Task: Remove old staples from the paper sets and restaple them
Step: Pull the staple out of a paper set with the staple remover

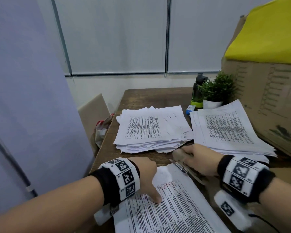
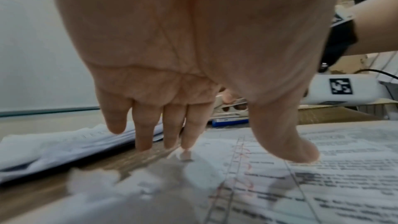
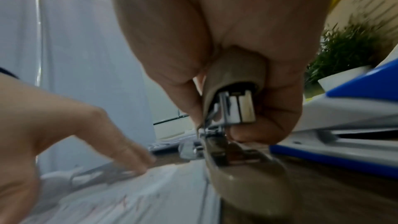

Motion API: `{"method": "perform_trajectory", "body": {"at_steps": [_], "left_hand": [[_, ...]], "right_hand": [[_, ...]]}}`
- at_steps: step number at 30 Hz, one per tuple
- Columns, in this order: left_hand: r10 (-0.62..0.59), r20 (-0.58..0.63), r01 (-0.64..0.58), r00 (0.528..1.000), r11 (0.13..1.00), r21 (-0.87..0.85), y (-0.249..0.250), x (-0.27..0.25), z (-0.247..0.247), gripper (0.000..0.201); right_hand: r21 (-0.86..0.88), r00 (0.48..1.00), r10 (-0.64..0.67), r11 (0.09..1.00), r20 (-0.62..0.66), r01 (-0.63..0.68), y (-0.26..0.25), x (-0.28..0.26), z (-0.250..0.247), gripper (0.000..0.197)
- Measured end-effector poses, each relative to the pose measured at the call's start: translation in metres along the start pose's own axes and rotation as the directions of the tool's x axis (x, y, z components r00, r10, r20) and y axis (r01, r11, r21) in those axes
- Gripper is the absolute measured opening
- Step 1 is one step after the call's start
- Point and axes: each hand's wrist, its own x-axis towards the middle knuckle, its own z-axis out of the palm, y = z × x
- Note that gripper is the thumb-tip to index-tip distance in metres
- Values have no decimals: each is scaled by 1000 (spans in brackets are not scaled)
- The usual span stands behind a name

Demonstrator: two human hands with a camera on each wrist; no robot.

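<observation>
The table (image 1: 141, 98) is dark wood with a visible grain, matt. The paper set (image 1: 175, 207) nearest the person is thin white printed paper, creased and ragged at its top corner (red pen marks show there). The stapler (image 3: 237, 173) has a smooth beige plastic shell, slightly glossy, around bright polished metal parts. The box (image 1: 267, 101) is plain brown cardboard, matt. The wristbands (image 1: 124, 179) look like soft black cloth.

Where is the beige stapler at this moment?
The right hand grips the beige stapler at the top right corner of the near paper set, just before the middle paper pile.
</observation>
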Motion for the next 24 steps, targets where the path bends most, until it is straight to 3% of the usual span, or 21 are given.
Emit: {"method": "perform_trajectory", "body": {"at_steps": [2, 4, 7, 13, 16, 18, 24], "left_hand": [[36, 22, -36, 999, 999, -11, 5, 5, 0, 80], [79, 61, -80, 995, 997, 7, 13, 7, 0, 92], [105, 66, -105, 992, 994, 7, 16, 8, -1, 101], [120, 79, -122, 990, 992, 14, 16, 9, -3, 108], [143, 85, -153, 986, 979, 132, 21, 14, -4, 109], [165, 99, -183, 981, 961, 209, 22, 19, -5, 110], [177, 123, -200, 976, 958, 204, 21, 23, -4, 108]], "right_hand": [[-30, 1000, 8, 1000, 27, -7, 8, -9, 3, 34], [-150, 997, 8, 989, 74, 3, 10, -14, 8, 26], [-306, 996, -6, 951, 87, 33, 10, -13, 12, 29], [-286, 993, 24, 958, 116, 10, 16, -24, 13, 29], [-261, 990, 85, 964, 116, -52, 11, -22, 17, 30], [-355, 983, 100, 934, 155, -39, 2, -20, 15, 31], [-350, 987, 100, 935, 124, -51, -26, -16, 14, 20]]}}
